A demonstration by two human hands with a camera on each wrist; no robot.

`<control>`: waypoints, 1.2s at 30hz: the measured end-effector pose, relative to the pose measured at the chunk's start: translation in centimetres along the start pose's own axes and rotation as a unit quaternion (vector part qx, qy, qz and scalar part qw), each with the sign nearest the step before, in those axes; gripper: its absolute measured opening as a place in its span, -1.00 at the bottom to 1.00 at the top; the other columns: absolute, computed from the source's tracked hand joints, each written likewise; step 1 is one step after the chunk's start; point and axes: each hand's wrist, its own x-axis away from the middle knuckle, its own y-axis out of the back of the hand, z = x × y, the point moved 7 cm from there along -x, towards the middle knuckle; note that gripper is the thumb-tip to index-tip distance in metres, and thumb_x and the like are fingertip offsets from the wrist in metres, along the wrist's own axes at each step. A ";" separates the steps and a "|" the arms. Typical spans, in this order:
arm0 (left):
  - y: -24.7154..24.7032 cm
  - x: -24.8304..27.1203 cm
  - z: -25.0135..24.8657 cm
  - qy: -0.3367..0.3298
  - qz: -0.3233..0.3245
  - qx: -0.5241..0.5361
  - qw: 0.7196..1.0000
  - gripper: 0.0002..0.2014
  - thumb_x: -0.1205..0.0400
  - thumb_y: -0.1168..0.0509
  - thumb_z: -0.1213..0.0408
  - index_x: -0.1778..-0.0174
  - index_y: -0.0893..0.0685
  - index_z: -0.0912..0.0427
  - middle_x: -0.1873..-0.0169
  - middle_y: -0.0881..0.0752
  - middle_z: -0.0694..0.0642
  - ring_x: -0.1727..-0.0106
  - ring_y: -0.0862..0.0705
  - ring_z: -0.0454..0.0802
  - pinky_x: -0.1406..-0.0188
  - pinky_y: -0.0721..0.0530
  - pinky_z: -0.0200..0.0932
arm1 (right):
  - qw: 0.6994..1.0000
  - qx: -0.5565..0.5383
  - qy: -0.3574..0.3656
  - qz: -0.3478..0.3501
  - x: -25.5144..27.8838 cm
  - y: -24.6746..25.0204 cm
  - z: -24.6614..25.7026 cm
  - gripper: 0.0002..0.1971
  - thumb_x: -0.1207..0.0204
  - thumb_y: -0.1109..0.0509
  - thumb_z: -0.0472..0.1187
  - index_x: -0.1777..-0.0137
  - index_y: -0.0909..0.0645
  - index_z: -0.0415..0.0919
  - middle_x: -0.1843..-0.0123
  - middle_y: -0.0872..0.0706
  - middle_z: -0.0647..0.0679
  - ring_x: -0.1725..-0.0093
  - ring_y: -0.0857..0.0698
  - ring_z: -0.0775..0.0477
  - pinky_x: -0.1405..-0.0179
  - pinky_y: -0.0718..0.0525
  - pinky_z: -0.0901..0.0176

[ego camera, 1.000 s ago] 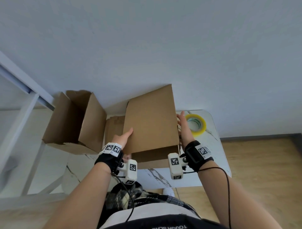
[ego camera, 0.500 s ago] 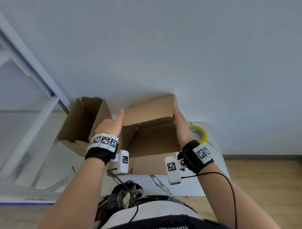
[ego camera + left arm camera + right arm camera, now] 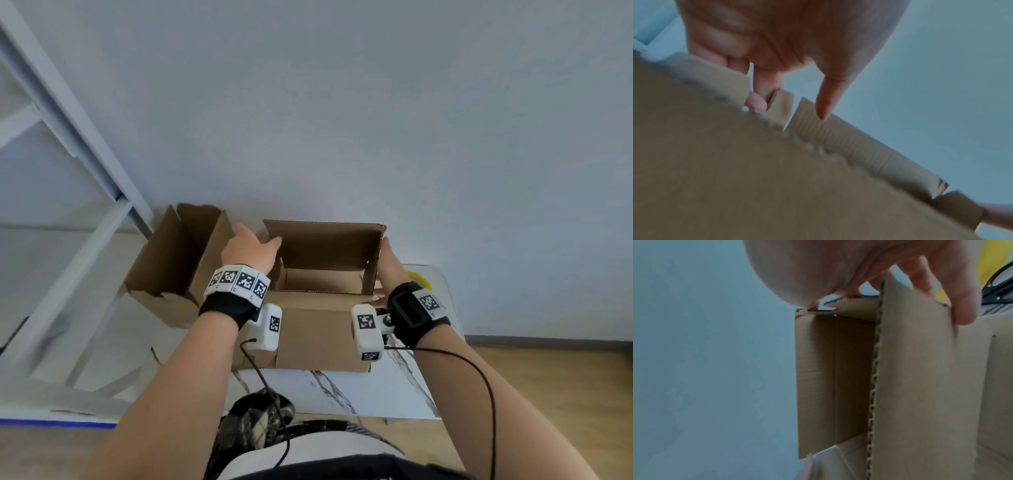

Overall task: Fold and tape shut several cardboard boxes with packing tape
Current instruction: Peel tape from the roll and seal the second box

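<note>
A second open cardboard box (image 3: 178,260) stands at the left on the marble table (image 3: 342,394). The left hand (image 3: 248,250) grips the left wall of the central box (image 3: 322,329), fingers curled over its edge. The box stands open-topped on the table. The right hand (image 3: 388,270) pinches the right flap. The yellow tape roll (image 3: 419,279) lies behind that wrist.

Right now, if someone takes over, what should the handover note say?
Left hand: fingers at the open box's left flap; grip unclear.
Right hand: grips the right flap.
The box stands on the table, flaps up, untaped. Second open box sits to its left; tape roll behind the right wrist.
Done: box squared open.
Left: fold flaps, tape, repeat.
</note>
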 end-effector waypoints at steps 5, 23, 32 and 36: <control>-2.7 -1.8 -0.2 -0.051 0.071 0.051 0.995 -0.57 -0.66 -0.33 -0.02 -0.38 -0.47 0.07 -0.29 -0.61 0.14 -0.34 -0.57 0.22 -0.21 -0.48 0.00 | 0.993 0.009 0.107 -0.047 -1.7 1.1 1.1 -0.38 -0.65 0.07 0.31 -0.55 -0.40 -0.01 -0.47 -0.56 -0.14 -0.41 -0.54 -0.32 -0.33 -0.62 -0.35; -4.9 -3.3 -0.9 -0.110 0.043 0.379 0.918 -0.64 -0.85 -0.02 0.25 -0.49 -0.57 0.11 -0.43 -0.58 -0.09 -0.46 -0.49 -0.22 -0.40 -0.38 -0.48 | 0.979 -0.120 0.167 -0.008 -3.2 1.4 0.3 -0.50 -0.72 0.00 0.29 -0.54 -0.48 0.21 -0.42 -0.61 0.25 -0.39 -0.57 0.23 -0.36 -0.53 0.29; -6.5 -4.3 0.1 -0.078 0.109 0.464 0.876 -0.59 -0.69 -0.14 0.61 -0.43 -0.63 0.30 -0.39 -0.67 0.12 -0.41 -0.62 -0.11 -0.41 -0.55 -0.32 | 0.967 -0.185 0.174 -0.001 -1.9 1.3 0.5 -0.63 -0.81 0.00 0.01 -0.43 -0.57 0.14 -0.14 -0.71 0.38 -0.09 -0.65 0.46 0.13 -0.54 0.53; -6.8 -3.6 0.4 -0.087 0.125 0.441 0.885 -0.59 -0.83 0.00 0.30 -0.31 -0.75 -0.02 -0.46 -0.61 -0.06 -0.48 -0.52 -0.21 -0.44 -0.50 -0.32 | 0.967 -0.175 0.183 0.003 -2.6 1.0 -0.3 -0.44 -0.79 0.22 0.20 -0.61 -0.44 0.14 -0.60 -0.45 0.15 -0.59 -0.35 0.13 -0.10 -0.42 0.43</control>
